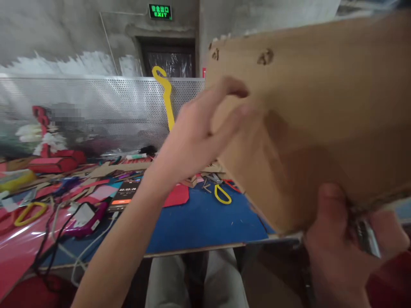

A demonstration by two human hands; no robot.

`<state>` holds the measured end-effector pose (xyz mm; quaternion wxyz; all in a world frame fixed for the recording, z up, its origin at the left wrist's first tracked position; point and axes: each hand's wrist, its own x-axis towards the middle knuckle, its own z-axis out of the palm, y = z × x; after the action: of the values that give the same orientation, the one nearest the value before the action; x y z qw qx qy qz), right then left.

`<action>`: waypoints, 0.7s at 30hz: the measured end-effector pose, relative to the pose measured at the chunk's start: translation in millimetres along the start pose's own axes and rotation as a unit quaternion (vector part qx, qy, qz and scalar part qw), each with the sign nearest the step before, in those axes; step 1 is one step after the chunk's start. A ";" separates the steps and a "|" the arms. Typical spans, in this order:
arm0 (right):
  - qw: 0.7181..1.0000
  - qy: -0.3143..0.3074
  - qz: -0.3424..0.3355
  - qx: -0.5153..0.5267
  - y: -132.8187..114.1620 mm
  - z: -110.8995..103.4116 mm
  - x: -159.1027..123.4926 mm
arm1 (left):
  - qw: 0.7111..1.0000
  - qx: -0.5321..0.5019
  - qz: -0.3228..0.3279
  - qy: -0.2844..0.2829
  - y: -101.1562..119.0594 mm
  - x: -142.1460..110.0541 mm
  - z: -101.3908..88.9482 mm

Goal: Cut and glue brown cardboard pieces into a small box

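Note:
A large piece of brown cardboard point(321, 98) is held up at the right, its lower left part creased and bent. My left hand point(199, 128) reaches across to its left edge. Its fingers are spread, slightly blurred, and touch the near face. At the bottom edge my right hand point(337, 244) grips the cardboard, thumb on the near face. A shiny metal object point(367, 237) shows beside the right fingers; I cannot make out its kind. Two dark torn holes mark the cardboard's upper left.
On the blue tabletop point(199, 226) lie yellow-handled scissors point(222, 194), a phone point(126, 192) showing a timer, a purple device point(88, 222), cables and cardboard scraps. A yellow hook-shaped piece point(167, 94) stands before the perforated metal screen point(128, 111). A red model point(54, 162) sits left.

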<state>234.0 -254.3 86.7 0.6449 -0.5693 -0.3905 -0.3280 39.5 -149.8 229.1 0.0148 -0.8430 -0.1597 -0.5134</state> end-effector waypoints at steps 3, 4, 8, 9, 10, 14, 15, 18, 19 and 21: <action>0.973 -0.059 -0.218 -0.036 -0.7 22.6 17.4 | 0.983 -0.103 -0.132 0.078 -37.4 -39.5 -14.5; 0.948 -0.124 -0.294 -0.022 -1.2 31.0 16.3 | 0.960 -0.169 -0.206 0.084 -49.4 -56.8 -14.7; 0.832 -0.291 -0.472 -0.021 3.0 60.3 -25.6 | 0.766 -0.455 -0.454 0.014 -78.6 -135.9 1.1; 0.819 -0.296 -0.490 -0.028 6.4 66.2 -41.6 | 0.722 -0.500 -0.479 0.022 -81.2 -154.6 7.9; 0.808 -0.306 -0.503 -0.024 10.7 71.6 -57.1 | 0.677 -0.535 -0.506 0.026 -82.8 -171.4 15.0; 0.775 -0.406 -0.484 0.026 28.4 86.4 -95.8 | 0.574 -0.535 -0.614 0.088 -89.3 -216.3 40.3; 0.764 -0.443 -0.466 0.046 32.0 87.2 -98.2 | 0.567 -0.527 -0.626 0.096 -91.7 -222.5 44.3; 0.741 -0.551 -0.376 0.071 43.3 79.5 -95.1 | 0.557 -0.511 -0.644 0.116 -97.4 -234.0 49.4; 0.743 -0.574 -0.338 0.064 49.0 74.1 -92.2 | 0.553 -0.504 -0.652 0.127 -98.2 -236.4 49.1; 0.758 -0.592 -0.272 0.041 66.0 62.5 -85.5 | 0.538 -0.485 -0.673 0.152 -97.7 -239.6 46.9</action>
<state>242.0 -185.2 -16.9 0.1914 -0.4928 -0.8458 -0.0717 -49.0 -109.1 -15.2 -0.7218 -0.2753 -0.4022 -0.4915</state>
